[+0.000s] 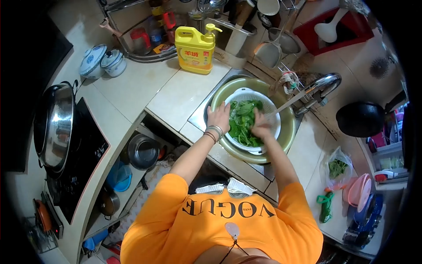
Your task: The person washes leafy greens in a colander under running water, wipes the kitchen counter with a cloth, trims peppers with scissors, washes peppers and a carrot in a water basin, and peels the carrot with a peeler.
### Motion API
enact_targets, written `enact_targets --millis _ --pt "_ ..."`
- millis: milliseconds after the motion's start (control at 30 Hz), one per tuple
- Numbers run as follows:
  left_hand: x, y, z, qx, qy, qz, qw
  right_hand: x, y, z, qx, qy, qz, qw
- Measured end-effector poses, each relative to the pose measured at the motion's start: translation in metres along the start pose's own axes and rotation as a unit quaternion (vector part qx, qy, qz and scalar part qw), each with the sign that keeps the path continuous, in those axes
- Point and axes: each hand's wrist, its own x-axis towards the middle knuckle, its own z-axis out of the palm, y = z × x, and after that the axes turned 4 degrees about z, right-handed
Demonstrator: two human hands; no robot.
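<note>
Leafy greens (241, 119) lie in a white colander (246, 92), which sits inside a larger olive-green basin (288, 132) in the sink. My left hand (218, 118) holds the colander's left rim, its fingers bent over the edge. My right hand (261, 126) is among the greens at the right side; it is blurred and its fingertips are partly hidden by leaves. Above the basin, the chrome faucet (325, 83) sends a stream of water (290, 102) down toward the colander's right side.
A yellow detergent jug (195, 50) stands behind the sink. Lidded pots (93, 61) are at the back left, near a large steel pan (61, 127) by the black cooktop (83, 163). To the right lie a plastic bag of greens (337, 167), a green bundle (325, 207) and a pink basin (358, 191).
</note>
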Motion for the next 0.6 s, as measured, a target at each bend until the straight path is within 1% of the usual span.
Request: enact_targets --millis 67,133,167,200,233,267,300,333,367,400,433,467,500,533,567,600 --pt "0.0 0.0 -0.007 -0.003 0.001 0.004 1.0 -0.015 -0.032 0.002 -0.091 -0.096 -0.067 0.989" --pt "0.004 -0.006 0.005 0.003 0.017 0.017 1.0 -0.01 -0.026 0.014 -0.076 -0.139 -0.197 0.967" --pt "0.005 -0.01 0.016 -0.004 0.085 0.039 0.996 0.002 -0.007 0.017 0.0 -0.127 -0.246 0.961" --pt "0.009 -0.006 0.006 -0.007 0.065 0.002 0.998 0.01 -0.019 -0.01 -0.052 -0.155 -0.203 0.965" --pt "0.013 -0.007 0.013 0.012 0.079 -0.023 0.997 0.025 0.002 0.009 -0.019 -0.087 -0.146 0.985" --pt "0.009 -0.004 0.0 0.0 0.127 -0.022 0.992 0.032 0.008 0.015 0.09 -0.053 -0.105 0.989" --pt "0.009 -0.006 0.009 0.018 0.183 -0.028 0.983 0.041 0.015 0.034 0.052 -0.024 -0.097 0.994" --pt "0.006 -0.006 -0.001 -0.017 0.202 -0.034 0.979 0.035 -0.024 0.019 -0.094 -0.08 0.003 0.992" --pt "0.016 -0.012 0.021 -0.03 0.17 -0.024 0.985 0.026 -0.028 0.028 -0.181 -0.092 -0.049 0.978" --pt "0.009 -0.011 0.006 -0.042 0.102 0.011 0.994 0.02 -0.015 0.039 -0.146 -0.068 -0.187 0.969" --pt "0.008 -0.011 0.017 -0.032 0.117 0.005 0.993 0.019 -0.004 0.037 -0.104 -0.097 -0.287 0.947" --pt "0.009 -0.012 0.025 -0.026 0.128 0.009 0.991 0.03 0.029 0.053 0.035 -0.09 -0.374 0.922" --pt "0.002 -0.009 0.018 -0.021 0.064 0.005 0.998 0.028 0.029 0.019 0.027 -0.138 -0.395 0.908" --pt "0.0 -0.004 0.003 -0.022 0.006 0.004 1.0 0.031 0.027 0.011 0.037 -0.082 -0.285 0.954" --pt "0.001 -0.005 0.002 -0.035 -0.023 -0.005 0.999 0.034 0.031 0.011 0.048 -0.023 -0.17 0.984" --pt "0.005 -0.006 0.014 -0.035 0.01 -0.003 0.999 0.04 0.037 0.022 0.044 -0.025 -0.179 0.983"
